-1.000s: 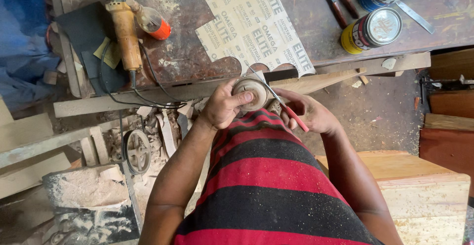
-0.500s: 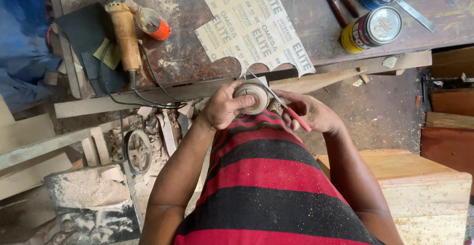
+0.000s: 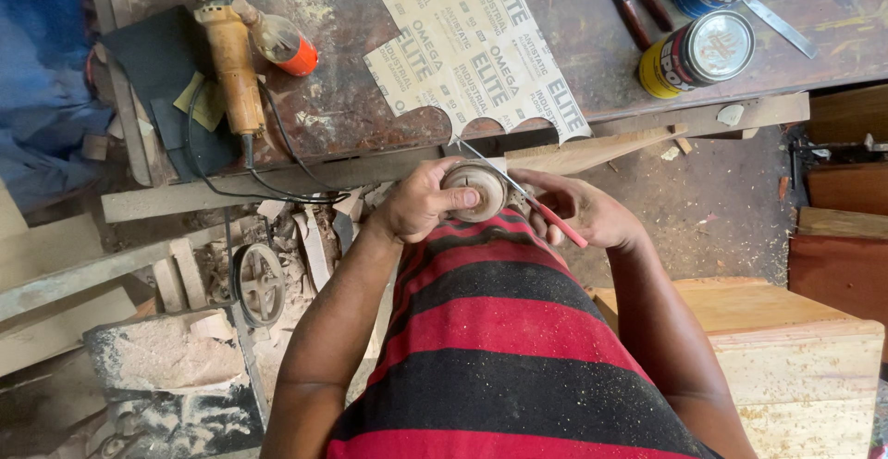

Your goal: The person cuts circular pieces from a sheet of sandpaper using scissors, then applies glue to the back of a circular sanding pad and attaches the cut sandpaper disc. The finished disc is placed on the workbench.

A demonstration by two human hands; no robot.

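My left hand (image 3: 421, 204) grips a small round wooden disc (image 3: 474, 187), thumb pressed on its face, held close to my body at the edge of the workbench (image 3: 370, 98). My right hand (image 3: 578, 211) holds a thin metal tool with a red handle (image 3: 532, 198); its blade lies across the disc's upper right edge and points up to the left. Both hands sit just above my red and black striped shirt.
On the bench lie a sheet of sandpaper (image 3: 476, 47) with round cut-outs, an orange angle grinder (image 3: 231, 56) with its cord, two tins (image 3: 698, 47), pliers (image 3: 634, 1). A wooden stool (image 3: 786, 348) is at right. Wood scraps and sawdust (image 3: 166, 348) cover the floor at left.
The hands stay in nearly the same place; the disc has turned slightly in my left hand and the red-handled tool shifted a little along its edge.
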